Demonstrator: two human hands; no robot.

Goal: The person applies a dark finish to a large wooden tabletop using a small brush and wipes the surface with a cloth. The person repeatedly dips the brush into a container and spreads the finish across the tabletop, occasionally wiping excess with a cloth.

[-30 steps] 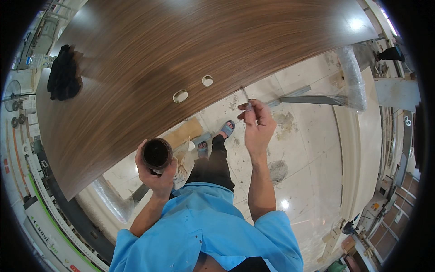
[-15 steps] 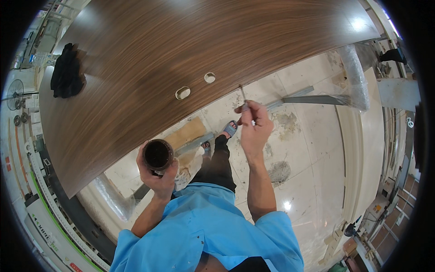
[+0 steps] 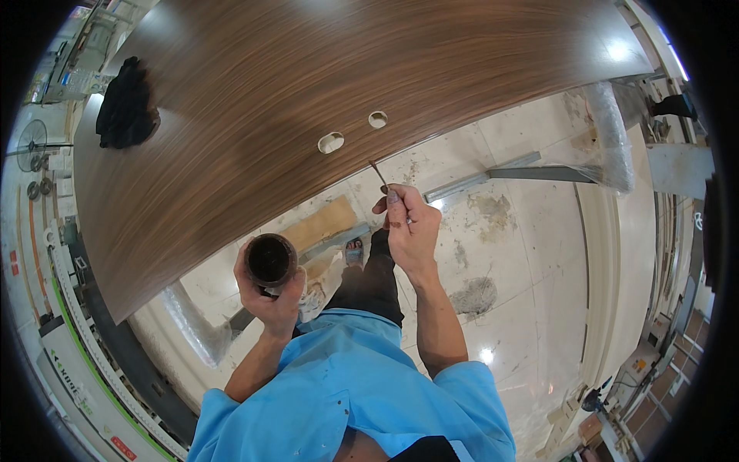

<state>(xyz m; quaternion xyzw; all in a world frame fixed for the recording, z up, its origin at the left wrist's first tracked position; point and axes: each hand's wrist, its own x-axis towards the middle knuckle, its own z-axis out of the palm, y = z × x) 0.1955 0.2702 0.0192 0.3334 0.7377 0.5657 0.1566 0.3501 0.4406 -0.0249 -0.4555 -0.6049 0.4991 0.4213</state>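
Observation:
My left hand (image 3: 269,296) is wrapped round a cup of dark liquid (image 3: 271,260), held upright below the near edge of a wood-grain panel (image 3: 254,138). A pale, stained cloth or bag (image 3: 322,286) hangs beside that hand; whether the fingers touch it I cannot tell. In my right hand (image 3: 413,231) a thin, dark-tipped brush (image 3: 379,175) is pinched between thumb and fingers. Its tip is at the panel's near edge, and I cannot tell if it touches. Two cut-outs, an oval hole (image 3: 331,142) and a round hole (image 3: 377,119), lie just beyond.
A black cloth (image 3: 125,104) lies on the panel's far left. Beneath the panel run metal bars (image 3: 539,172), some ends wrapped in clear plastic (image 3: 612,138). A brown board (image 3: 319,222) rests lower down. Stacked pale boards (image 3: 608,269) stand at right.
My right hand and the brush have moved left along the panel's edge. My left hand keeps the cup in nearly the same spot. The view has shifted slightly.

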